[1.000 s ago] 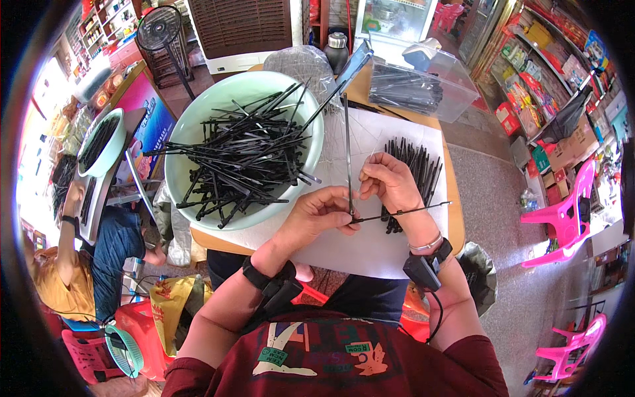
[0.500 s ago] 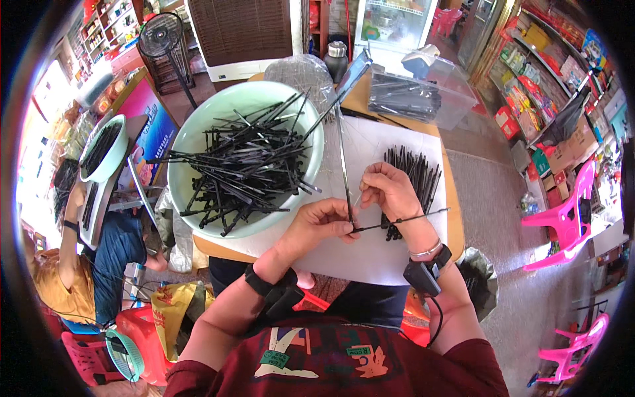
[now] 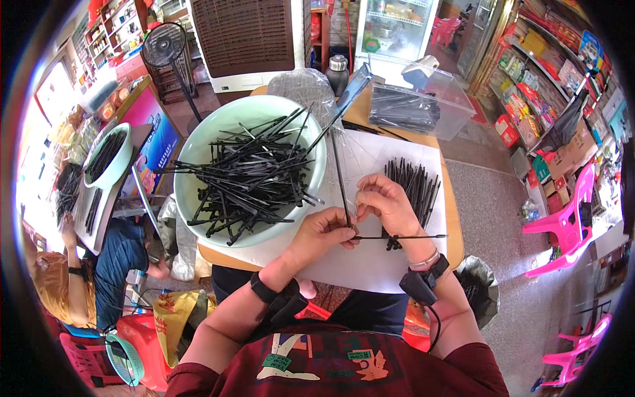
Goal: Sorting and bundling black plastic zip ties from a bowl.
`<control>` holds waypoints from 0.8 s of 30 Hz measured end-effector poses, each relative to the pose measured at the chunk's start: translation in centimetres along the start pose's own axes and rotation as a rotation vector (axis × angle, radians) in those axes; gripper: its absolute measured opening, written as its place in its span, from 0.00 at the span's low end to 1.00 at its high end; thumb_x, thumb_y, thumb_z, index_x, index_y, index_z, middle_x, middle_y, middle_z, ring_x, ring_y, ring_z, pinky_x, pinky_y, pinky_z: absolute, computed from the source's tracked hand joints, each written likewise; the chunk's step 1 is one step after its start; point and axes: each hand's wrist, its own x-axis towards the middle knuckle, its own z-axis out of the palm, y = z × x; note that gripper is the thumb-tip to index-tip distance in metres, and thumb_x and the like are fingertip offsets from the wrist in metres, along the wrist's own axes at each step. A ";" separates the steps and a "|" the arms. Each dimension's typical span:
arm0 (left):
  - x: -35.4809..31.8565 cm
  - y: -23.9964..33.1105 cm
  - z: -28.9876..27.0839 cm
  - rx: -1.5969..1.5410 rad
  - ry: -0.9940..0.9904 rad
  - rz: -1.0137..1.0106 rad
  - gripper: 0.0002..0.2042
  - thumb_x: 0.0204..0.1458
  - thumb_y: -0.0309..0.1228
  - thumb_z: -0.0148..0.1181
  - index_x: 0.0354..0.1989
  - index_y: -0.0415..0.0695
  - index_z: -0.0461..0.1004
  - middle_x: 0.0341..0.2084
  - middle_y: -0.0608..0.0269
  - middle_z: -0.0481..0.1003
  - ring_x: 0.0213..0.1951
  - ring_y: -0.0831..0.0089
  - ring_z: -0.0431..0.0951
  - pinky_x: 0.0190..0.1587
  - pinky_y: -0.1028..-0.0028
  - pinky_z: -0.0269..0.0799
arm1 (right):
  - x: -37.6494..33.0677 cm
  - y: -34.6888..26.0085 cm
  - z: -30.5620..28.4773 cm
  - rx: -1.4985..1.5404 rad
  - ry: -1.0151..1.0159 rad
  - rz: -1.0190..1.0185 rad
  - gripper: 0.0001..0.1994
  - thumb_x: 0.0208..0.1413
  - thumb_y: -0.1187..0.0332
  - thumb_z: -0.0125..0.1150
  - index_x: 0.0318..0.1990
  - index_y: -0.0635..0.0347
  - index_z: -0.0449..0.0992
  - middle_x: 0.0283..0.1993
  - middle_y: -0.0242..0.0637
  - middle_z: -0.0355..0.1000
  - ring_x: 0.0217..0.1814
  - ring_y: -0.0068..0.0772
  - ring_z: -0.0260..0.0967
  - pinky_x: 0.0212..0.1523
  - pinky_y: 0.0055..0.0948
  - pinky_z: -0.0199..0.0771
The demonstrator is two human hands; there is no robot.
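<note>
Your left hand (image 3: 323,233) pinches a pair of black rods (image 3: 340,178) where they meet, thumb pressed against fingers, over the white sheet (image 3: 377,268) on the bench (image 3: 454,218). One rod points up and away from you; the other runs off to your right, passing across your right wrist in this view. Your right hand (image 3: 387,202) is just beside it, fingers curled in close to the thumb; whether a thin strand sits between its tips, you cannot tell from here.

Close around you it is crowded. The pale green basin (image 3: 188,155) is near your left hand, its heap of rods (image 3: 248,172) jutting past the rim on your side. A loose bundle of rods (image 3: 417,192) lies just beyond your right wrist, partly hidden by it. Past the sheet, a bluish flat device (image 3: 354,89) leans between the basin and a clear plastic box (image 3: 456,112) with dark contents; a dark flask (image 3: 337,74) stands behind. Well off to your left, a co-worker's hand (image 3: 68,231) is near a smaller green basin (image 3: 119,171).
</note>
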 end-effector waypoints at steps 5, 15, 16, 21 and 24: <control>0.0 0.0 -0.1 0.023 -0.008 -0.002 0.07 0.52 0.19 0.55 0.39 0.38 0.69 0.32 0.60 0.75 0.34 0.71 0.78 0.36 0.75 0.76 | -0.2 -0.3 0.0 -0.024 -0.055 0.058 0.08 0.53 0.73 0.57 0.38 0.66 0.69 0.28 0.38 0.71 0.25 0.28 0.72 0.26 0.25 0.74; 0.3 0.6 0.3 0.021 0.025 0.028 0.11 0.51 0.17 0.54 0.44 0.38 0.69 0.33 0.62 0.75 0.35 0.71 0.78 0.38 0.75 0.76 | 0.2 0.2 -0.4 0.002 0.044 0.132 0.09 0.53 0.71 0.57 0.37 0.68 0.69 0.27 0.39 0.71 0.23 0.29 0.71 0.24 0.27 0.74; 0.3 0.6 0.3 0.021 0.024 0.026 0.11 0.51 0.17 0.54 0.44 0.38 0.69 0.33 0.62 0.75 0.35 0.71 0.78 0.38 0.75 0.76 | 0.2 0.3 -0.4 0.007 0.042 0.145 0.09 0.53 0.71 0.57 0.38 0.68 0.69 0.27 0.40 0.71 0.24 0.29 0.71 0.24 0.27 0.74; 0.1 0.4 0.2 -0.016 0.032 0.017 0.07 0.51 0.18 0.55 0.38 0.38 0.70 0.31 0.63 0.75 0.34 0.75 0.79 0.37 0.78 0.75 | 0.2 0.2 -0.4 0.045 0.025 0.184 0.10 0.52 0.70 0.58 0.37 0.69 0.69 0.27 0.40 0.71 0.24 0.29 0.71 0.23 0.27 0.74; 0.2 0.2 0.0 0.005 0.041 0.036 0.07 0.51 0.18 0.56 0.38 0.38 0.70 0.31 0.63 0.75 0.34 0.75 0.79 0.37 0.78 0.75 | 0.1 0.2 -0.3 0.050 0.030 0.190 0.10 0.52 0.70 0.58 0.37 0.69 0.69 0.27 0.40 0.71 0.23 0.30 0.71 0.23 0.28 0.75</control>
